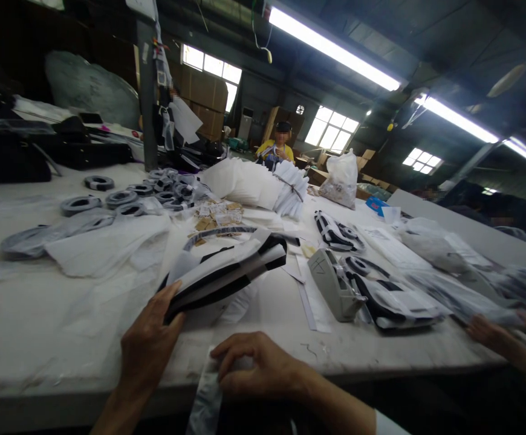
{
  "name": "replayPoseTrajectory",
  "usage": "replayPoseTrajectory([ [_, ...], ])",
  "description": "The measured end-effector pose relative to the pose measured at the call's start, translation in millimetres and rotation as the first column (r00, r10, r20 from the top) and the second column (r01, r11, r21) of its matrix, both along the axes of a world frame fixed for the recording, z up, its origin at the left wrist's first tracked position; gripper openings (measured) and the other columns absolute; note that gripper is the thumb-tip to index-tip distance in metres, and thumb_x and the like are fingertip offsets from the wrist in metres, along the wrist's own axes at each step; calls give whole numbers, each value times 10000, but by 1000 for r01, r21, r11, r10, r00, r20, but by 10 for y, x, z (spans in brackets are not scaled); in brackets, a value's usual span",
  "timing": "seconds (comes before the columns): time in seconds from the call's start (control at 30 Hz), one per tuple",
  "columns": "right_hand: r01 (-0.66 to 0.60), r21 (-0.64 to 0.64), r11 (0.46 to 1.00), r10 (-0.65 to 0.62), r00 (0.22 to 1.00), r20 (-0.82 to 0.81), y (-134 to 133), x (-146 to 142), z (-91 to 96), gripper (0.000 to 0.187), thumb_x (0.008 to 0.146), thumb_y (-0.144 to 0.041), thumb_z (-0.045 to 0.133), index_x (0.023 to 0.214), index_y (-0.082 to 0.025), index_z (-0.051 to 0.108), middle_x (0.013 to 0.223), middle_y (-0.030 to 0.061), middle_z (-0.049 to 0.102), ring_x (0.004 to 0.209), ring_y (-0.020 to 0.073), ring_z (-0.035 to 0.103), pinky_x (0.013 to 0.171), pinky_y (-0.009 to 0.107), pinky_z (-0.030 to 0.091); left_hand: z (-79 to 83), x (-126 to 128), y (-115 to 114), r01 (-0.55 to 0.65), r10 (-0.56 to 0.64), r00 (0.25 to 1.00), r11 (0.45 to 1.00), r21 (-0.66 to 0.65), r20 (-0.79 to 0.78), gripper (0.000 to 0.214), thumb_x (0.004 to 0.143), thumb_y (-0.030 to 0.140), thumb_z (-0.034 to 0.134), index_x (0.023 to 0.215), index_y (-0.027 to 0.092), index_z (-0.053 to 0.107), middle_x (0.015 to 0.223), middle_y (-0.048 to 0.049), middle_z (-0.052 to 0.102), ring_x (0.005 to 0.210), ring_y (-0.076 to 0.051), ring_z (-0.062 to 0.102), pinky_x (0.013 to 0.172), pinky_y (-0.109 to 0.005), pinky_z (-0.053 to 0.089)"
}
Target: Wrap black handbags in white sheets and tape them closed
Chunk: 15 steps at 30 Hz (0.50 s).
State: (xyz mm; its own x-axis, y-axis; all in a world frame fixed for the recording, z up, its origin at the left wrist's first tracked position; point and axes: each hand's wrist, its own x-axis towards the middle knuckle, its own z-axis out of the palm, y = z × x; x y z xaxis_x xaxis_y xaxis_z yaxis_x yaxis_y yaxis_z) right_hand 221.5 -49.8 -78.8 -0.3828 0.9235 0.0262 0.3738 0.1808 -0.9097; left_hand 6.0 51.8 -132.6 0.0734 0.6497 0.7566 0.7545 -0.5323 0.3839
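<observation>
My left hand is closed on the near left end of a folded black bag with white wrapping around it. The bag is tilted, its right end raised off the white table. My right hand pinches the top of a clear strip of tape, which hangs over the table's front edge. A loop of grey strap lies behind the bag. Right of it stands a grey tape dispenser, next to another wrapped black bag.
Coiled grey straps and thin white sheets lie on the left. Behind are small brown packets and a stack of white foam sheets. A co-worker's hands touch plastic-wrapped goods at right. Another person is across the table.
</observation>
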Motion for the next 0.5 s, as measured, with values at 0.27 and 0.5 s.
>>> replayPoseTrajectory([
  [0.27, 481, 233, 845, -511, 598, 618, 652, 534, -315, 674, 965, -456, 446, 1484, -36, 349, 1554, 221, 298, 1470, 331, 188, 1195, 518, 136, 24, -7, -18, -8, 10, 998, 1000, -29, 56, 427, 929, 288, 494, 1352, 233, 503, 1275, -43, 635, 1101, -212, 650, 950, -295, 513],
  [0.5, 116, 472, 874, -393, 739, 547, 1340, 304, -511, 340, 924, -365, 535, 1178, -171, 652, 1252, 140, 645, 1269, 328, 490, 1116, 515, 293, 8, -27, 9, -25, 29, 993, 999, -40, 111, 399, 930, 305, 514, 1321, 229, 528, 1241, -38, 649, 1100, -206, 650, 984, -297, 498],
])
